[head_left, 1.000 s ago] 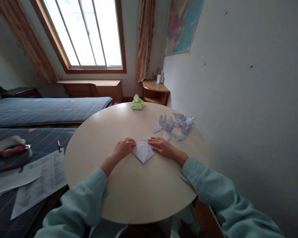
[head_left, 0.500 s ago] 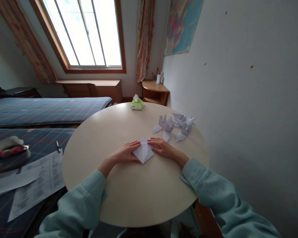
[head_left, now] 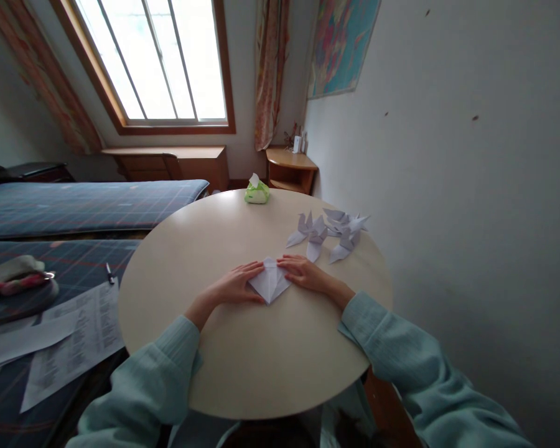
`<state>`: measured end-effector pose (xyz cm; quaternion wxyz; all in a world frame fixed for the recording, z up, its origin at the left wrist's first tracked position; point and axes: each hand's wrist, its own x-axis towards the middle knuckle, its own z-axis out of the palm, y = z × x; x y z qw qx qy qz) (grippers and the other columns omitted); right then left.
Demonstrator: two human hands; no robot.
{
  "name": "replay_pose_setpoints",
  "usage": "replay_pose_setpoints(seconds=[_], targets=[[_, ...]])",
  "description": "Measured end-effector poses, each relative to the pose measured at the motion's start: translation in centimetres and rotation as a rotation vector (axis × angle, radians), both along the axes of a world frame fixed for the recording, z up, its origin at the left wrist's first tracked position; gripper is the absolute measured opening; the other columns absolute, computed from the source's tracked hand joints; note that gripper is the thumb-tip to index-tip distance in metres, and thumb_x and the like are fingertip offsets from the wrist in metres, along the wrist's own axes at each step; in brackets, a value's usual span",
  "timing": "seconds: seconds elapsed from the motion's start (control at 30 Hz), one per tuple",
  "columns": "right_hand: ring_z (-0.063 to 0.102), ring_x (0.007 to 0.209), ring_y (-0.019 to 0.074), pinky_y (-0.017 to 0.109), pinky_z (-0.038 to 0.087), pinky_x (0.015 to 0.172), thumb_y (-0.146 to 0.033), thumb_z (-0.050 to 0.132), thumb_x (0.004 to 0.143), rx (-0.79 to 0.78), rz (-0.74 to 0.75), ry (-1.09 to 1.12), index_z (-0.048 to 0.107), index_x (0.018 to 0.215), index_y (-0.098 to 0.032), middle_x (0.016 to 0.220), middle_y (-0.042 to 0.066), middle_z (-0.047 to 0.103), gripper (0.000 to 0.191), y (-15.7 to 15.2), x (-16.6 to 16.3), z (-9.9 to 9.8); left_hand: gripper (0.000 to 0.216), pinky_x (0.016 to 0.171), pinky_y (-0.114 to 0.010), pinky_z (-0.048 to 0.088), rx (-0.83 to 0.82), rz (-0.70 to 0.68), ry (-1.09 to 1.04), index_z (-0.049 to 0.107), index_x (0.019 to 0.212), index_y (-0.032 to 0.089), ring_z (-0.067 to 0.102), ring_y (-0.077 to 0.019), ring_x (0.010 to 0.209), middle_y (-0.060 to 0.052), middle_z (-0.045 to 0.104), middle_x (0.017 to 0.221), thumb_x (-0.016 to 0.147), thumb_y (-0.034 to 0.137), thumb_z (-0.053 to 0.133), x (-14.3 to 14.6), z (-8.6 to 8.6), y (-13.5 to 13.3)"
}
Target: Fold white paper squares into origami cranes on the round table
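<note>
A folded sheet of white paper [head_left: 269, 283], diamond-shaped with a crease down its middle, lies on the round cream table [head_left: 242, 354]. My left hand [head_left: 238, 284] holds its left side, with the fingertips at the upper left edge and the thumb near the bottom point. On the opposite side, my right hand [head_left: 303, 272] has its fingers closed down on the upper right edge, covering part of the paper. Several folded paper cranes [head_left: 315, 236] stand together just beyond my right hand.
A green tissue pack [head_left: 257, 190] stands at the table's far edge. To the left, a plaid bed [head_left: 88, 202] bears printed sheets [head_left: 84, 330] and a pen [head_left: 109, 274] nearby. The white wall [head_left: 448, 218] runs close along the right side.
The whole view has shifted slightly. Both hands keep the same hold on the folded paper, and the cranes have not moved.
</note>
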<state>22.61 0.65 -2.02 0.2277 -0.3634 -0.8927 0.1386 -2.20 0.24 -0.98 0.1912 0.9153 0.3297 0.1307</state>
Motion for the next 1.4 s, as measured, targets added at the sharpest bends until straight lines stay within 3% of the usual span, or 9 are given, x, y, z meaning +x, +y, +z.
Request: replay_pose_setpoints(seconds=[0.23, 0.47, 0.63, 0.77, 0.93, 1.1, 1.27, 1.4], targets=[[0.041, 0.118, 0.0206, 0.040, 0.032, 0.098, -0.022, 0.051, 0.078, 0.002, 0.003, -0.005, 0.052, 0.115, -0.020, 0.120, 0.007, 0.053, 0.037, 0.1, 0.1, -0.1, 0.084, 0.102, -0.037, 0.026, 0.028, 0.026, -0.023, 0.035, 0.129, 0.017, 0.033, -0.0261, 0.122, -0.012, 0.035, 0.134, 0.059, 0.057, 0.061, 0.1, 0.0, -0.2], [0.040, 0.118, 0.0210, 0.040, 0.032, 0.097, -0.022, 0.050, 0.078, 0.009, 0.012, 0.005, 0.052, 0.114, -0.018, 0.120, 0.008, 0.053, 0.037, 0.0, 0.2, -0.1, 0.076, 0.105, -0.039, 0.016, -0.112, 0.059, 0.059, 0.028, 0.132, 0.017, 0.019, -0.0247, 0.129, -0.011, 0.023, 0.140, 0.068, 0.045, 0.057, 0.3, -0.1, 0.0], [0.041, 0.117, 0.0213, 0.041, 0.032, 0.097, -0.021, 0.050, 0.078, 0.008, 0.000, -0.013, 0.052, 0.115, -0.019, 0.120, 0.007, 0.053, 0.037, 0.0, 0.1, -0.2, 0.066, 0.106, -0.038, 0.015, -0.166, 0.084, 0.064, 0.029, 0.132, 0.016, 0.019, -0.0234, 0.129, -0.010, 0.022, 0.140, 0.075, 0.041, 0.050, 0.4, 0.1, 0.2], [0.041, 0.117, 0.0214, 0.041, 0.032, 0.097, -0.022, 0.051, 0.078, 0.008, 0.005, -0.004, 0.052, 0.115, -0.019, 0.121, 0.007, 0.052, 0.038, 0.1, 0.1, -0.3, 0.059, 0.105, -0.037, 0.020, -0.107, 0.123, 0.017, 0.034, 0.129, 0.014, 0.027, -0.0228, 0.126, -0.010, 0.030, 0.137, 0.078, 0.040, 0.046, 0.7, 0.0, -0.1], [0.040, 0.118, 0.0242, 0.044, 0.031, 0.097, -0.034, 0.046, 0.081, -0.020, 0.021, 0.006, 0.052, 0.116, -0.018, 0.121, 0.010, 0.052, 0.038, 0.5, 0.1, -0.5, 0.043, 0.099, -0.032, 0.032, 0.072, 0.206, -0.058, 0.049, 0.119, 0.019, 0.043, -0.0187, 0.115, -0.005, 0.048, 0.125, 0.076, 0.021, 0.047, 1.5, 0.0, -0.6], [0.038, 0.119, 0.0241, 0.043, 0.029, 0.100, -0.051, 0.051, 0.074, -0.018, 0.084, 0.153, 0.043, 0.123, -0.019, 0.127, 0.010, 0.046, 0.060, 0.2, -0.3, -0.4, 0.032, 0.091, -0.028, 0.039, 0.104, 0.274, -0.108, 0.058, 0.107, 0.025, 0.051, -0.0153, 0.106, 0.000, 0.057, 0.114, 0.083, 0.022, 0.037, 1.8, -0.1, -0.5], [0.053, 0.103, 0.0199, 0.036, 0.041, 0.090, -0.037, 0.049, 0.080, -0.030, -0.038, 0.217, 0.054, 0.113, -0.018, 0.111, 0.010, 0.058, 0.038, -0.6, -1.0, -0.5, 0.030, 0.088, -0.026, 0.042, 0.133, 0.286, -0.133, 0.060, 0.102, 0.026, 0.054, -0.0154, 0.101, 0.000, 0.060, 0.110, 0.084, 0.027, 0.037, 1.9, -0.7, -0.2], [0.055, 0.100, 0.0182, 0.034, 0.042, 0.088, -0.022, 0.046, 0.082, 0.002, -0.018, 0.170, 0.057, 0.107, -0.019, 0.106, 0.007, 0.061, 0.028, -0.6, -1.1, -0.6, 0.030, 0.084, -0.027, 0.044, 0.152, 0.362, -0.184, 0.060, 0.102, 0.023, 0.056, -0.0158, 0.094, -0.002, 0.062, 0.104, 0.078, 0.018, 0.043, 2.1, -0.9, 0.0]])
